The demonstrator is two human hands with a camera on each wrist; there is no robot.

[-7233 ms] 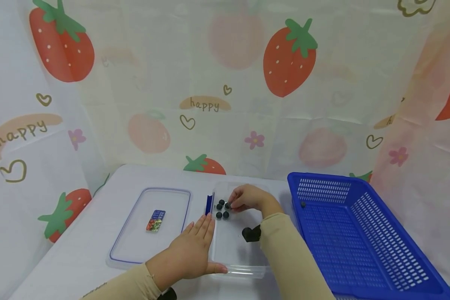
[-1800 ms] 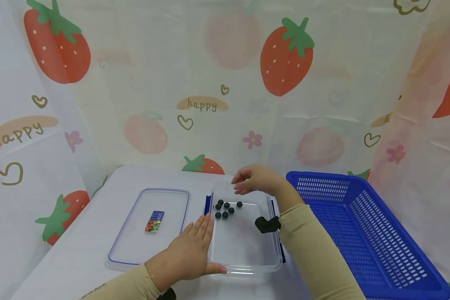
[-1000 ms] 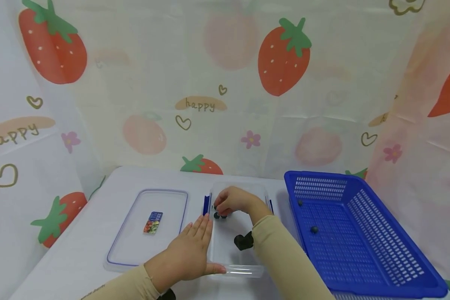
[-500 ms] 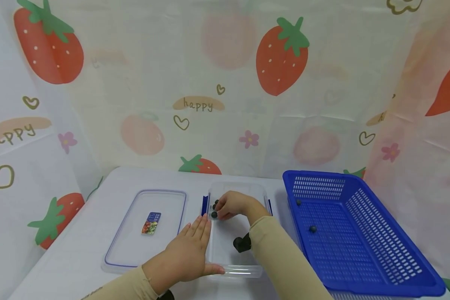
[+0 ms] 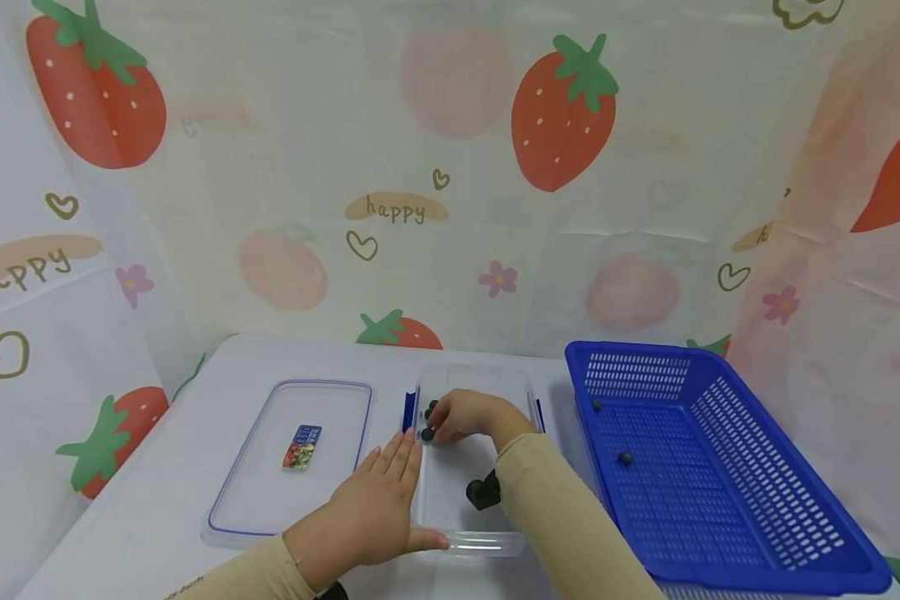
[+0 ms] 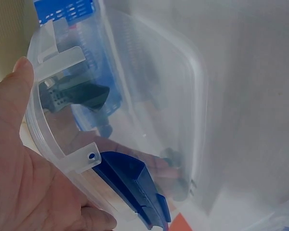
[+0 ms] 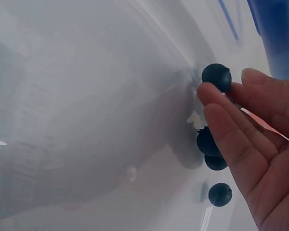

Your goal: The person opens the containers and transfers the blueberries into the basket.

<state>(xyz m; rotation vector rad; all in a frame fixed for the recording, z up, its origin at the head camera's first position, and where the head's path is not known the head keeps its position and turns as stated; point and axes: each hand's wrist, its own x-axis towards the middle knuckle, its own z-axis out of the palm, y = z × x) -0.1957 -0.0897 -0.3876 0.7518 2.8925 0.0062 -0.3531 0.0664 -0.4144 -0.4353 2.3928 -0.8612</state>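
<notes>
A clear plastic box stands on the table, several blueberries inside along its left wall. My left hand lies against the box's left side with straight fingers, its thumb at the front rim; the left wrist view shows a blue latch there. Reaching into the box, my right hand has its fingertips among the berries. In the right wrist view a fingertip touches one blueberry, with the thumb apart from it. Other berries lie below, some partly behind the fingers.
Left of the box lies a clear lid with a blue seal and a printed label. A blue perforated basket stands at the right, two blueberries visible in it. A strawberry-print curtain hangs behind the table.
From above the box, my right hand has come down onto the blueberries and shifted them left to the wall, then slightly toward me. Seven seconds ago fewer berries showed in the box. My left hand stays put.
</notes>
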